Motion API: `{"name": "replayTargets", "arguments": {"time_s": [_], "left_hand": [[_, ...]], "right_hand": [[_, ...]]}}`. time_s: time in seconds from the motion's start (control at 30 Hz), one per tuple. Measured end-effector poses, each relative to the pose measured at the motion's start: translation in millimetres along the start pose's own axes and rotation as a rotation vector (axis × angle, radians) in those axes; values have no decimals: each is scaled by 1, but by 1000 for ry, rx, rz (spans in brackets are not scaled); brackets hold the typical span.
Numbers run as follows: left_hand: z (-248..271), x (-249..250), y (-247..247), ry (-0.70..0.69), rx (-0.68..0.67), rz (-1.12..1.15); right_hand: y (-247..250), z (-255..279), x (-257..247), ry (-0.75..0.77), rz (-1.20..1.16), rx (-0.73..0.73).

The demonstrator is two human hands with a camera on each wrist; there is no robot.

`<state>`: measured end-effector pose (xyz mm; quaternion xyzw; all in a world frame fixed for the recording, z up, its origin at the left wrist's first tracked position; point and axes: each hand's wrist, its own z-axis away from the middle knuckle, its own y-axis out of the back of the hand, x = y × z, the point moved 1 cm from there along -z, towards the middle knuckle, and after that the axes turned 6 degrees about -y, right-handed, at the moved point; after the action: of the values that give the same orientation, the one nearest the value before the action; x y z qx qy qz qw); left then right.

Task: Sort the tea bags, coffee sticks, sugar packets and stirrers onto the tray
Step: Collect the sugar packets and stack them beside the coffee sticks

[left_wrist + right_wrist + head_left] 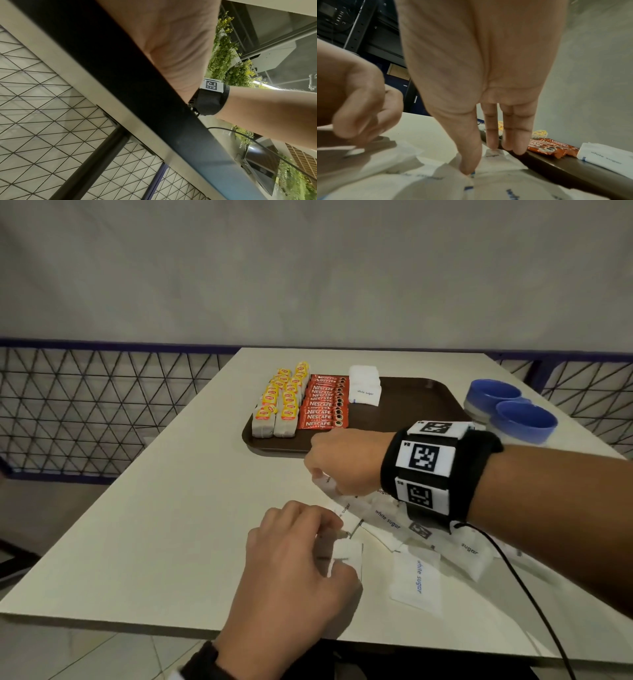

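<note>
On the brown tray [411, 402] lie rows of yellow-tagged tea bags [279, 402], red coffee sticks [323, 405] and a stack of white sugar packets [364, 386]. Loose sugar packets [418, 573] are heaped on the table in front of the tray. Over the heap's near-left end, my right hand [322, 479] pinches a sugar packet; in the right wrist view its thumb tip [468, 171] presses on a packet edge. Nearer to me, my left hand [342, 546] is curled around another white packet. The left wrist view shows only my palm and the table edge. No stirrers show.
Two blue bowls [507, 409] stand to the right of the tray. A black cable [534, 604] runs from my right wristband across the packets to the near table edge. A wire mesh fence [85, 405] runs behind the table on the left.
</note>
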<state>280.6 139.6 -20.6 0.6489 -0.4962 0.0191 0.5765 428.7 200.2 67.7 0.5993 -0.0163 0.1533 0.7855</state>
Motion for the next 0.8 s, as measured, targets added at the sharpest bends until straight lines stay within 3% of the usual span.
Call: {"name": "replayTargets", "arguments": {"time_s": [0.17, 0.37, 0.6, 0.8], "left_hand": [[3, 6, 0, 38, 73, -59], [1, 16, -1, 47, -50, -197], [2, 8, -5, 11, -12, -148], [1, 10, -4, -27, -54, -154]], "right_hand": [[-5, -3, 7, -26, -90, -10], [-13, -17, 15, -65, -98, -30], [-16, -14, 15, -62, -195, 7], [-10, -17, 18, -67, -151, -63]]}}
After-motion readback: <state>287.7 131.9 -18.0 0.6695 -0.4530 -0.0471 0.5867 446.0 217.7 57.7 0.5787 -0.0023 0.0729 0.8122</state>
